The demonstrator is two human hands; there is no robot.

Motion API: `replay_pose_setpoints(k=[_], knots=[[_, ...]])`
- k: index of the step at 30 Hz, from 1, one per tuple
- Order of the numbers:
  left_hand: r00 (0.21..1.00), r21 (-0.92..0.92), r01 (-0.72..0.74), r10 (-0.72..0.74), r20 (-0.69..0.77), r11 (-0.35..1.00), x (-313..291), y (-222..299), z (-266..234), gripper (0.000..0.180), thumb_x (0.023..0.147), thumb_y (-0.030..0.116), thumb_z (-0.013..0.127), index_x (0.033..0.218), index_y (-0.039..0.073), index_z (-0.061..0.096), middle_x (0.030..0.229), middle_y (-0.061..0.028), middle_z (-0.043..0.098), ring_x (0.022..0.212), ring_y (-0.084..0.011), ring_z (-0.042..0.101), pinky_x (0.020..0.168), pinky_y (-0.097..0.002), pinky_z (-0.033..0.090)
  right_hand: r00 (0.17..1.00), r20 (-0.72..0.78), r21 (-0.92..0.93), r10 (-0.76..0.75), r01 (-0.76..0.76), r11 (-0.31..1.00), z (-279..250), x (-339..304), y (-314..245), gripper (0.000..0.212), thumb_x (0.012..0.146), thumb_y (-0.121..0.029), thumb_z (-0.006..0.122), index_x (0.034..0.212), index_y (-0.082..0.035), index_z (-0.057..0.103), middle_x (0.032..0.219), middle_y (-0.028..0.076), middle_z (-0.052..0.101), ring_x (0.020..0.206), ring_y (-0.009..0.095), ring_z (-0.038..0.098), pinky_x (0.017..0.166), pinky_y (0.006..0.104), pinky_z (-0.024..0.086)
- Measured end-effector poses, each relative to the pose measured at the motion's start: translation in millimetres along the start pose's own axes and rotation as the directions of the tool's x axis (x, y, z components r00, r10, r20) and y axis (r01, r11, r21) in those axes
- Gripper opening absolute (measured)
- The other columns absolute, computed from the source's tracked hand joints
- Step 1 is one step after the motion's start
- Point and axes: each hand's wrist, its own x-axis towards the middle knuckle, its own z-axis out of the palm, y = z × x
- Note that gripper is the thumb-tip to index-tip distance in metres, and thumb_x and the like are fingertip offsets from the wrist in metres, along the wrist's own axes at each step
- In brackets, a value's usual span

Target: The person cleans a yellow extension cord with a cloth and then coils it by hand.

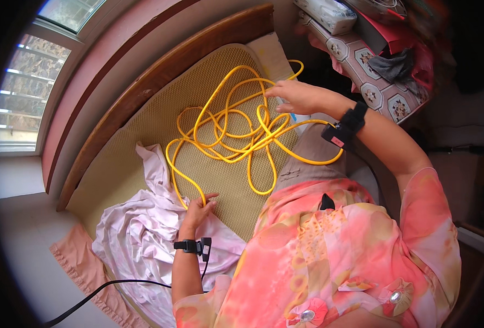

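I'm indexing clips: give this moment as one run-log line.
left hand: holding yellow cord | right hand: at cord, grip unclear | cord: tangled loops mostly on woven mat

A person point(403, 150) wears a blouse point(285, 246) in coral, cream and tan, with wide sleeves point(425, 202) and two fabric flowers point(407, 291) (each with a shiny round centre), above a greyish-brown lower garment point(314, 153); black wrist straps point(185, 246) carry small boxes point(206, 249), the right bearing a pink label point(337, 141), the left trailing a cable point(204, 270).

A slim, bright yellow cord point(259, 145) lies in loose, overlapping loops on a woven mat point(225, 188), one strand running toward the near left, another loop bulging right.
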Motion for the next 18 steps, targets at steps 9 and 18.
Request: replay_pose_setpoints(k=[9,18], knots=[[0.940,0.081,0.043,-0.013,-0.340,0.996,17,-9,45,0.032,0.078,0.025,0.062,0.099,0.001,0.057,0.066,-0.0070,0.057,0.061,-0.0147,0.053,0.058,-0.0292,0.044,0.909,-0.046,0.346,0.415,-0.375,0.860,18,-110,22,0.023,0.081,-0.022,0.057,0.070,-0.002,0.063,0.051,0.009,0.054,0.046,0.016,0.054,0.046,0.0291,0.042],[0.972,0.800,0.198,-0.005,-0.236,0.567,11,48,75,0.027,0.074,0.023,0.062,0.092,0.004,0.056,0.076,-0.0158,0.059,0.073,-0.0301,0.058,0.062,-0.0398,0.044,0.751,-0.034,0.765,0.659,-0.405,0.501,37,-145,18,0.042,0.087,-0.035,0.050,0.061,-0.003,0.054,0.039,0.000,0.041,0.031,0.007,0.038,0.032,0.0213,0.029]])
